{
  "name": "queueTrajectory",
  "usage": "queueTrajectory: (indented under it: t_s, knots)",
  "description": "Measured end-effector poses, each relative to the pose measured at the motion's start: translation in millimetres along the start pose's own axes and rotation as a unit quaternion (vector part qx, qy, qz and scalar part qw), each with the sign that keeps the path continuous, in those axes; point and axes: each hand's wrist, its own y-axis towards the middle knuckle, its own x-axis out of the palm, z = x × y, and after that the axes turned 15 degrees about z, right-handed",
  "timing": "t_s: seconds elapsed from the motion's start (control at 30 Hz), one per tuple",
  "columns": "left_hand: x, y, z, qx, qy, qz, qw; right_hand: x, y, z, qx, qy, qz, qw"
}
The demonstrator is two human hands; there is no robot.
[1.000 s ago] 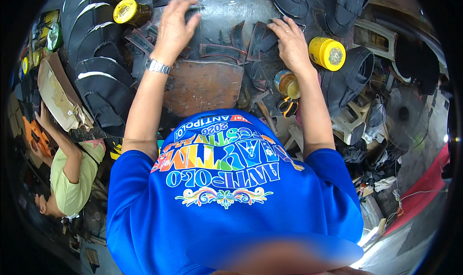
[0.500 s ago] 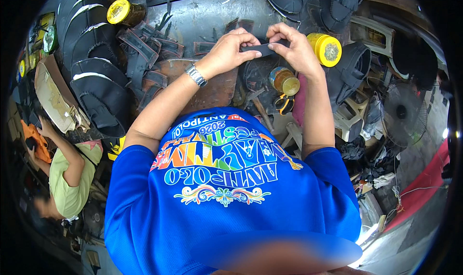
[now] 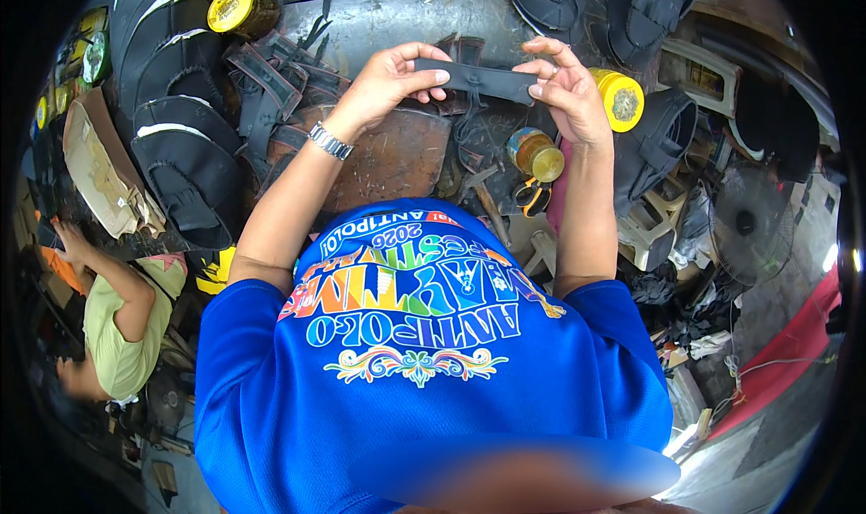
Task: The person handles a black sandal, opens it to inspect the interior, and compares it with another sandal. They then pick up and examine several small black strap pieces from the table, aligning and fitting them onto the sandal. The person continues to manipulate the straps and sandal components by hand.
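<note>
A flat black strap point(image 3: 492, 82) is stretched between my two hands above the bench. Its left end is pinched by my left hand point(image 3: 390, 83), thumb on top, with a metal watch on that wrist. At the other end, my right hand point(image 3: 570, 95) grips it between thumb and finger, other fingers raised. Under the strap lie dark straps with stitched seams, partly hidden. Beside my right hand stands a jar with a yellow lid point(image 3: 622, 99). Nearer me are an amber jar point(image 3: 543, 160), a hammer point(image 3: 487, 206) and an orange-handled cutting tool point(image 3: 532, 197).
Black shoe uppers point(image 3: 185, 180) are stacked at left, near a yellow-lidded jar point(image 3: 231, 9) and a pile of dark straps point(image 3: 271, 81). A worn brown board point(image 3: 383, 167) lies before me. A fan point(image 3: 747, 221) stands right. At far left works another person point(image 3: 126, 325).
My hands have moved apart, the left one leftward, so the strap that was bunched between them now lies straight. The other person's arm has shifted slightly.
</note>
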Motion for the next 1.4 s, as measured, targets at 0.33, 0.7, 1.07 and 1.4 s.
queueTrajectory:
  t_s: [0.33, 0.7, 1.07, 1.4]
  knots:
    - [-12.1, -11.4, 3.4, 0.002, -0.026, 0.032, 0.999, 14.4, 3.1, 0.8, -0.010, -0.014, -0.009, 1.000]
    - [24.6, 9.0, 10.9, 0.063, 0.020, 0.054, 0.996, -0.6, 12.0, -9.3, -0.115, -0.156, 0.134, 0.972]
    - [54.0, 14.4, 10.7, 0.065, 0.054, -0.028, 0.996, -175.8, 44.7, -76.9, -0.086, -0.386, 0.352, 0.849]
    - [-33.1, -10.7, 8.8, 0.093, 0.045, 0.124, 0.987, -122.2, 50.6, -66.8, -0.181, -0.706, 0.420, 0.541]
